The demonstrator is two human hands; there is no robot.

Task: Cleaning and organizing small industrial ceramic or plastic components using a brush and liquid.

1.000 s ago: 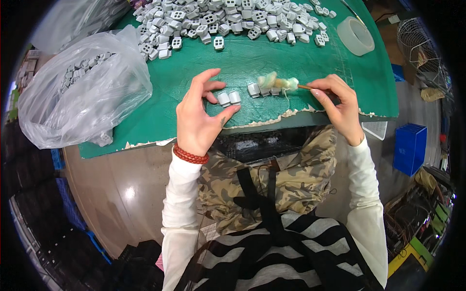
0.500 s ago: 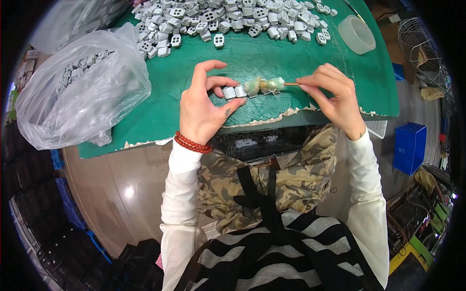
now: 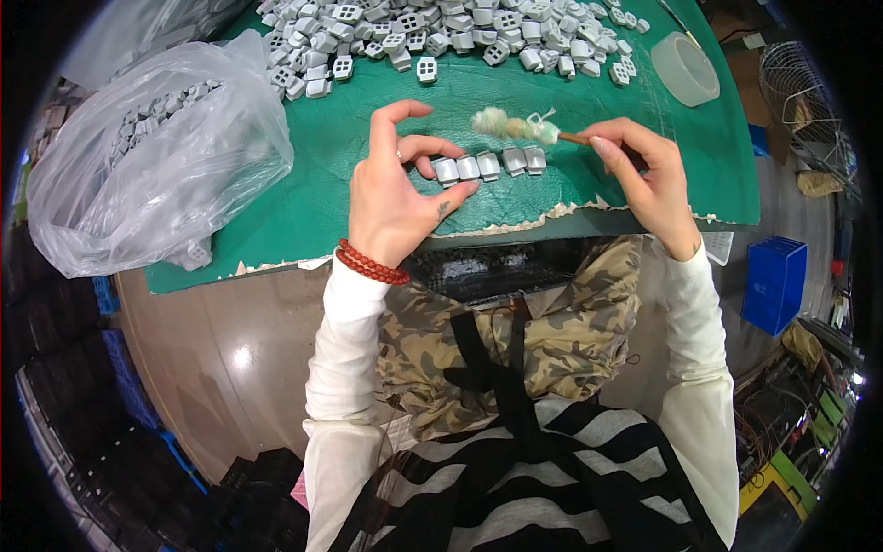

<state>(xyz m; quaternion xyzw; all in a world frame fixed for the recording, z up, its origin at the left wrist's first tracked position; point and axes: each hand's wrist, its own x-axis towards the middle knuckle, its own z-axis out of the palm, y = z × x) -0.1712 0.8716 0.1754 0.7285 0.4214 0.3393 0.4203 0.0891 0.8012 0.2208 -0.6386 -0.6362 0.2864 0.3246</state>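
Note:
Several small grey plastic parts (image 3: pixel 467 167) lie in a row on the green table mat, with a gap before the two rightmost ones. My left hand (image 3: pixel 391 189) steadies the row's left end, thumb along the near side and fingers on the far side, index finger raised. In my right hand (image 3: pixel 647 175) is a thin brown stick, pinched between thumb and fingers. Its far end is a fluffy, pale green wrapped swab (image 3: pixel 515 126) tied with string, held just above and beyond the row.
A large pile of grey parts (image 3: pixel 441 32) covers the far side of the green mat (image 3: pixel 368 101). At left stands a clear plastic bag (image 3: pixel 166 202) with more parts. A roll of clear tape (image 3: pixel 685 69) sits far right; a blue bin (image 3: pixel 775 283) stands beyond the table's right side.
The swab has lifted off the row and moved slightly away from me, uncovering the parts beneath. My left hand stays at the row's left end.

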